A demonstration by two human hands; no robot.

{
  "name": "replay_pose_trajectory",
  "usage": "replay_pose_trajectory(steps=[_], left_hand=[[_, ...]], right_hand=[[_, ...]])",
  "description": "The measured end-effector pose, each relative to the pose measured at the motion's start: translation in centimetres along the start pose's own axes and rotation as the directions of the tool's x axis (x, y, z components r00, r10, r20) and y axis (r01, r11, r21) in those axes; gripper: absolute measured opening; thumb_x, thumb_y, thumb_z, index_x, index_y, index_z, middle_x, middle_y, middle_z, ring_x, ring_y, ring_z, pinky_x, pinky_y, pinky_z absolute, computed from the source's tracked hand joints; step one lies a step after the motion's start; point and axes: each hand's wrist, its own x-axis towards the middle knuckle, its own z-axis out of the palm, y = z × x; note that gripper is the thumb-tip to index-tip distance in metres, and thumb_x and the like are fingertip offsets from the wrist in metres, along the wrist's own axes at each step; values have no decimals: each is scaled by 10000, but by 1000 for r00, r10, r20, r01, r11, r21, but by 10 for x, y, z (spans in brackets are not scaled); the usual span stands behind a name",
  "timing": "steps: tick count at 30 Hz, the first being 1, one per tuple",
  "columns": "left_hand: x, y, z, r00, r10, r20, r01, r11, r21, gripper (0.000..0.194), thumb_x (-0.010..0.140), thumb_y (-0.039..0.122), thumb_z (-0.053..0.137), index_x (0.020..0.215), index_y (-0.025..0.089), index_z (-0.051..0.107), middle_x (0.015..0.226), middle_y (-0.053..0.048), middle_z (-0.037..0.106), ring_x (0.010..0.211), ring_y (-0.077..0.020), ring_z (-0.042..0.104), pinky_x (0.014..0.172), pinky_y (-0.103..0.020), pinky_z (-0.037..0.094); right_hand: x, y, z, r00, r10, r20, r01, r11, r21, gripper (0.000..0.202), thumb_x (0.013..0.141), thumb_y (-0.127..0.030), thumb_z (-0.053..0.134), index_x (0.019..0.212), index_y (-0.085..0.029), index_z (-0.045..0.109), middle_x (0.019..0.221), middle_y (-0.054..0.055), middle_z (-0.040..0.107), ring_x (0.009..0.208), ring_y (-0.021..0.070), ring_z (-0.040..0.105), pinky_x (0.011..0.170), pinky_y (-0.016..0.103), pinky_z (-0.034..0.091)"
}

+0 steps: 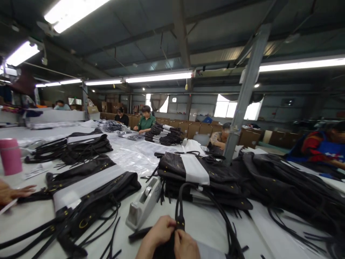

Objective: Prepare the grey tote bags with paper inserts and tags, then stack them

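Both of my hands are at the bottom centre in the head view. My left hand (161, 230) is closed, its thumb and fingers pinching a black bag near the base of its strap. Right beside it, my right hand (185, 244) is also closed on the same piece. The black strap (181, 201) rises in a loop above my fingertips and curves down to the right. Below my hands, the dark body of the bag is mostly hidden. A grey tape dispenser (144, 203) stands just to the left, beyond my left hand.
Black bags with white paper bands lie left (97, 183), ahead (215, 172) and right (291, 187). A pink cup (10, 156) stands far left, near another person's hand (13, 192). A metal post (246, 93) rises beyond the bags. Several people sit farther back.
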Motion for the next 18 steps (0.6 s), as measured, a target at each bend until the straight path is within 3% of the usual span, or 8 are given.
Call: replay_pose_trajectory(steps=[2,5,7,9,12,14,18], left_hand=[[-4,0,1,999,-43,-17,43,999,-3,103,837,208,567,839,148,651,890,-26,644,836,-160,584,782,-309,486],[-11,1,-2,996,-87,-11,87,996,-38,274,885,366,555,1077,173,591,1116,-57,594,957,-190,589,824,-370,515],[-15,2,-9,995,-102,-12,101,993,-63,310,893,375,541,1139,187,566,1177,-68,569,1001,-204,579,848,-387,515],[-17,6,-19,994,-110,-14,109,990,-85,327,892,371,544,1154,178,558,1182,-71,566,1006,-210,578,851,-399,515],[-18,12,-31,994,-108,-11,106,986,-128,329,887,381,549,1125,155,564,1128,-67,585,962,-201,589,821,-393,521],[-18,16,-33,995,-99,5,98,981,-169,264,878,364,552,1019,144,587,998,-47,615,897,-174,599,795,-357,518],[-19,22,-29,993,-90,80,108,959,-263,115,790,287,523,772,175,539,733,14,605,762,-139,609,715,-263,495]], right_hand=[[-3,-4,-13,999,25,41,-27,998,60,339,926,-190,373,814,-214,692,809,82,724,786,235,685,650,282,445],[-4,-10,-33,993,45,105,-62,985,162,287,905,-229,433,794,-206,697,807,95,725,777,241,681,626,280,425],[-1,-10,-44,991,16,134,-47,973,227,267,889,-266,470,766,-206,700,797,97,724,764,243,677,616,281,418],[3,-7,-53,996,4,90,-28,964,265,262,883,-285,474,794,-209,708,812,92,722,774,244,670,643,290,425],[9,-1,-56,999,-38,-22,43,918,395,250,872,-258,468,924,-211,708,900,73,717,841,222,658,735,289,445],[13,2,-50,994,-100,-47,110,839,533,253,859,-244,476,968,-210,702,937,56,713,867,193,652,770,266,449],[15,6,-34,992,-122,-31,113,754,647,229,853,-268,488,863,-211,710,844,29,704,787,164,641,718,238,443]])
